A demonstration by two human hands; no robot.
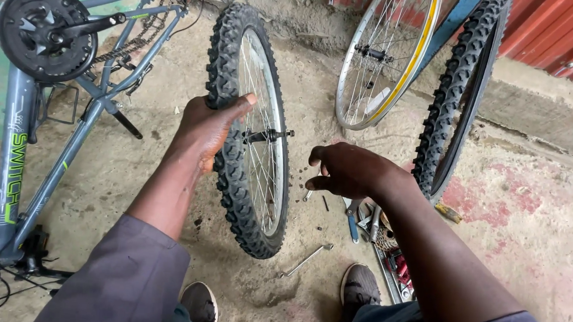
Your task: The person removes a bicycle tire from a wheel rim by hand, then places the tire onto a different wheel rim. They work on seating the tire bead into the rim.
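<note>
Left hand grips the upright knobby-tyred spoked wheel; right hand hovers half-curled, empty.

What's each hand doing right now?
Left hand: closed on the knobby tyre of the upright wheel.
Right hand: empty, fingers loosely curled, beside the wheel's axle.

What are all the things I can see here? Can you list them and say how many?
Wheel with knobby tyre: 1, black, standing on the floor, centre.
Bare rim: 1, silver and yellow, leaning at the back wall.
Loose tyre: 1, black, leaning at the right.
Bicycle frame: 1, grey, upside down, left.
Spanner: 1, silver, on the floor near the shoes.
Tool pile: several, mixed colours, under the right arm.
Shoes: 2, grey, bottom.
Left hand: gripping the tyre.
Right hand: open, beside the wheel.
</note>
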